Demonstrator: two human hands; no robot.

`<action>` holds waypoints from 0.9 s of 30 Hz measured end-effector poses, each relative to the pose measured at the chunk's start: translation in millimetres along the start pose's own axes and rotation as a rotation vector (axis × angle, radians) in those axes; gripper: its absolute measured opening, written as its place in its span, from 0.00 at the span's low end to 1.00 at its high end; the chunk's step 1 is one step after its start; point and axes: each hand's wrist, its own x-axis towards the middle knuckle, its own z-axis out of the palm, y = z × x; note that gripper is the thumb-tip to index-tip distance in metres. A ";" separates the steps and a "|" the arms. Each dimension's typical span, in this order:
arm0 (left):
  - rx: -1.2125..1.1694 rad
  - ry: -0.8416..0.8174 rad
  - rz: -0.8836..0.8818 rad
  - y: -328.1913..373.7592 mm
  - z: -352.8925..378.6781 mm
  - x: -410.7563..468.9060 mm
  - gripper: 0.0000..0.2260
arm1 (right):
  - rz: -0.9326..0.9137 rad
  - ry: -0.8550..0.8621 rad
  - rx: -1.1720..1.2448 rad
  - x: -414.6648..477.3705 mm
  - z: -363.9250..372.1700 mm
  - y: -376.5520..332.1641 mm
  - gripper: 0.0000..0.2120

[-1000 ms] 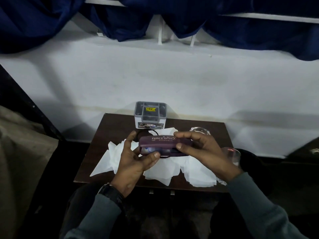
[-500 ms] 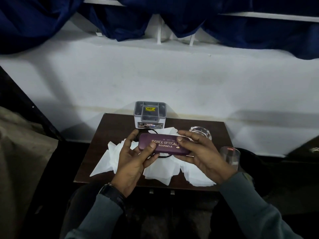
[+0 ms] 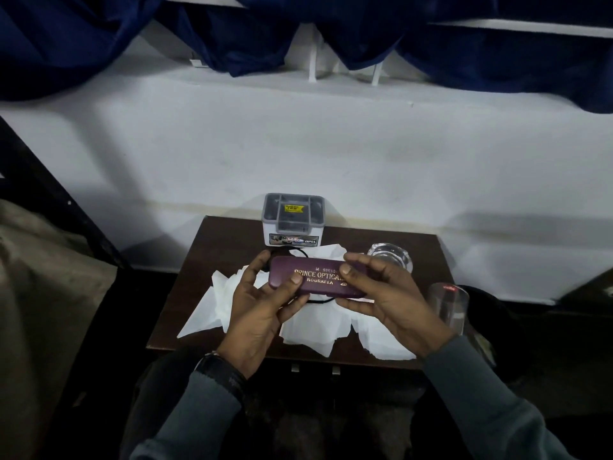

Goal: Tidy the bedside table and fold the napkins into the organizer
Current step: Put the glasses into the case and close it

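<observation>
Grips one end of the shut purple glasses case with the left hand, thumb on top. Pinches the other end with the right hand. Holds it above the white napkins, spread messy on the brown table. Grey organizer behind them.

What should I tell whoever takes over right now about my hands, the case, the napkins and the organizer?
Hands: left hand and right hand both grip the purple case, which looks closed, above the table.
Things: napkins lie unfolded, spread over the table. The organizer stands at the back edge. A glass stands at the right edge.
Done: no napkin looks folded, and none shows in the organizer.
Left: set the case down, fold the napkins, put them in the organizer.
</observation>
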 end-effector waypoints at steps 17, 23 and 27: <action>0.530 0.233 0.239 47.9 -65.1 45.8 0.29 | -0.633 -0.248 -1.362 128.8 129.6 -70.1 0.29; 1.366 0.250 0.341 29.9 -102.7 51.9 0.30 | -0.487 -0.305 -1.439 207.1 181.2 -59.7 0.30; 1.365 0.262 0.320 15.6 -110.6 58.5 0.31 | -0.392 -0.297 -1.545 241.7 189.8 -35.3 0.33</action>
